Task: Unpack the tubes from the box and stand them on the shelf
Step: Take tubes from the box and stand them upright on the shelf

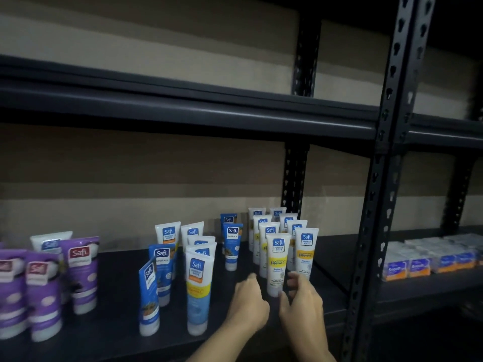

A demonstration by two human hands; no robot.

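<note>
While the yellow tube (277, 265) stood on the shelf (117, 325) at the front of its row, the left hand (249, 301) was loosely curled and empty, the right hand (303, 300) seemingly pinched its cap, so release came next.

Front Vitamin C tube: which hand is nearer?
Right. The right hand has its fingers at the base of the front Vitamin C tube, seemingly touching it; the left hand sits just left of it, apart.
</note>
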